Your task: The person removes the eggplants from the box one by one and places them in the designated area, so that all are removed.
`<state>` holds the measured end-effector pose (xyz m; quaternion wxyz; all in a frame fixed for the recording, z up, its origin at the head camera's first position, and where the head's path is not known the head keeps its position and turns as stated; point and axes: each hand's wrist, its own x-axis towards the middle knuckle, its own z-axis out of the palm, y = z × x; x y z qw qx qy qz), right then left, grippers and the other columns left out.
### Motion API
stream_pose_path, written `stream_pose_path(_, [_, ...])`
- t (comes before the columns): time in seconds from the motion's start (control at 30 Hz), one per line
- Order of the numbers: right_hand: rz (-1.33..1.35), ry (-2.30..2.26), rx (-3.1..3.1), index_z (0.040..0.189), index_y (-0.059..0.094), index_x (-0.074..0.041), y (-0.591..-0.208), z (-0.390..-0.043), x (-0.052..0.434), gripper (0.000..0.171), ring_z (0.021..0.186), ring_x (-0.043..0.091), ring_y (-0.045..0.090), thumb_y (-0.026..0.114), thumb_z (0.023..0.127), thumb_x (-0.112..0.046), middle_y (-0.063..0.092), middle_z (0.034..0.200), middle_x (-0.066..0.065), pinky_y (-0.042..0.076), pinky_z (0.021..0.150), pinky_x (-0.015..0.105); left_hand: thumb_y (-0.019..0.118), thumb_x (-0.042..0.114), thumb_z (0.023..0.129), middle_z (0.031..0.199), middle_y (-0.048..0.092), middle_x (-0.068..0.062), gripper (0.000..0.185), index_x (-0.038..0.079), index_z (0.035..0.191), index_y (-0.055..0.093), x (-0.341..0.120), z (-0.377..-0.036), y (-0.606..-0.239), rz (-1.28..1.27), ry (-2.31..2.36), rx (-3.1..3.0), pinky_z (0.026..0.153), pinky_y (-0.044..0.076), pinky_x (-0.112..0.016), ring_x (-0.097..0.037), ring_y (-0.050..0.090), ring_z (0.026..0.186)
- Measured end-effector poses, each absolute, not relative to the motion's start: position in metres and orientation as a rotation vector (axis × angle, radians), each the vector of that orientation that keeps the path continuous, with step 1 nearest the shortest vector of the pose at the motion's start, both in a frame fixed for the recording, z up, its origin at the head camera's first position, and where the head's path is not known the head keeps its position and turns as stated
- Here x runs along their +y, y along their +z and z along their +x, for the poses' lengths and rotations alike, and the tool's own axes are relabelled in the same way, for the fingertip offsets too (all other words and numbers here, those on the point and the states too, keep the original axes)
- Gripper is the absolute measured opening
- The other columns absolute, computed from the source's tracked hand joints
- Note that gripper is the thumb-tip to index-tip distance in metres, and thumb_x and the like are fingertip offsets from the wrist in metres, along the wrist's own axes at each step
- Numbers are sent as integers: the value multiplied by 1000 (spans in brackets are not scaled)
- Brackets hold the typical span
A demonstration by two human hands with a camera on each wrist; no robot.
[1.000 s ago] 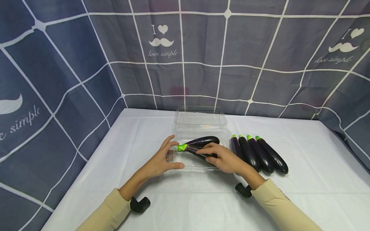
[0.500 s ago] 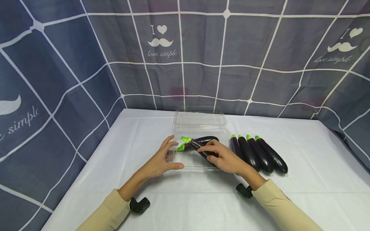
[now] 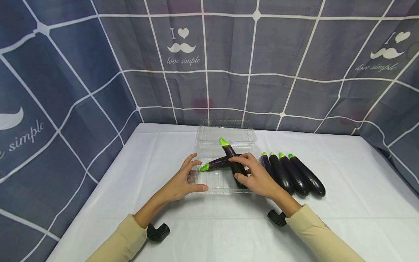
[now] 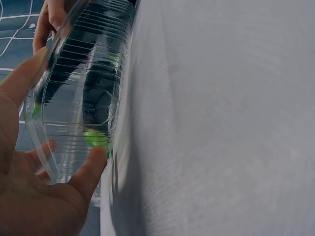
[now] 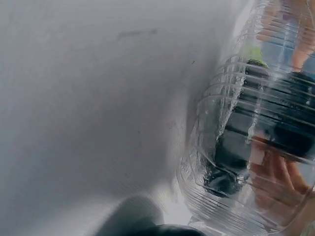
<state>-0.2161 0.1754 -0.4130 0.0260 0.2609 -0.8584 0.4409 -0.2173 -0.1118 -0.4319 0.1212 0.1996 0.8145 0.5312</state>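
My right hand (image 3: 253, 173) grips a dark purple eggplant (image 3: 230, 151) by its thick lower half. That eggplant slants, its green stem end pointing away toward the lid, over the open clear plastic container (image 3: 214, 185). Beneath it, a second eggplant (image 3: 216, 163) lies sideways inside the container, stem end to the left, its right end partly hidden by my right hand. My left hand (image 3: 186, 180) holds the container's left end, thumb along the front and fingers spread round the side. In the left wrist view, fingertips (image 4: 98, 155) touch the ribbed plastic wall.
Right of the container, several eggplants (image 3: 299, 174) lie side by side on the white tablecloth (image 3: 157, 153), stem ends away from me. The container's hinged lid (image 3: 227, 134) lies back toward the grey checked curtain (image 3: 229, 91). Black wrist-worn devices (image 3: 158, 232) hang under both forearms.
The gripped eggplant has turned clockwise: its stem end has swung from the container's left side up and away toward the lid. My left hand has stayed put.
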Motion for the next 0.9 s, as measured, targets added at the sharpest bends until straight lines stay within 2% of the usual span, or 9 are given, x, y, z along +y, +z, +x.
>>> stream_pose_path(0.17, [706, 1453, -2621, 135, 60, -13, -412, -217, 178, 46, 109, 23, 50, 68, 90, -8, 52, 130, 6, 49, 80, 40, 83, 26, 82, 164, 2, -1, 83, 4, 147, 36, -111, -218, -432, 591, 1550, 2375, 108, 33, -56, -41, 32, 137])
stream_pose_path(0.33, [623, 1581, -2587, 135, 61, -17, -410, -217, 181, 44, 111, 26, 47, 70, 92, -17, 52, 133, 6, 48, 84, 43, 83, 27, 82, 164, 2, 0, 84, 4, 148, 36, -111, -217, -432, 593, 1557, 2371, 108, 33, -57, -42, 30, 138])
stream_pose_path(0.43, [629, 1601, -2580, 135, 61, -17, -410, -217, 182, 43, 113, 27, 47, 69, 93, -18, 52, 133, 6, 47, 86, 45, 83, 28, 82, 164, 2, -1, 85, 4, 148, 36, -112, -217, -432, 589, 1557, 2372, 108, 33, -57, -42, 30, 138])
stream_pose_path(0.67, [686, 1631, -2515, 132, 63, -14, -411, -218, 184, 38, 111, 27, 49, 62, 94, -10, 56, 128, 6, 48, 84, 46, 83, 27, 82, 164, 2, -1, 84, 3, 147, 36, -111, -218, -432, 595, 1549, 2375, 108, 33, -56, -40, 29, 139])
stream_pose_path(0.9, [695, 1641, -2505, 130, 65, -13, -410, -219, 185, 38, 114, 27, 51, 65, 92, -12, 57, 125, 6, 48, 84, 46, 83, 29, 82, 164, 2, -1, 84, 3, 147, 37, -112, -217, -431, 590, 1531, 2390, 106, 34, -59, -40, 32, 137])
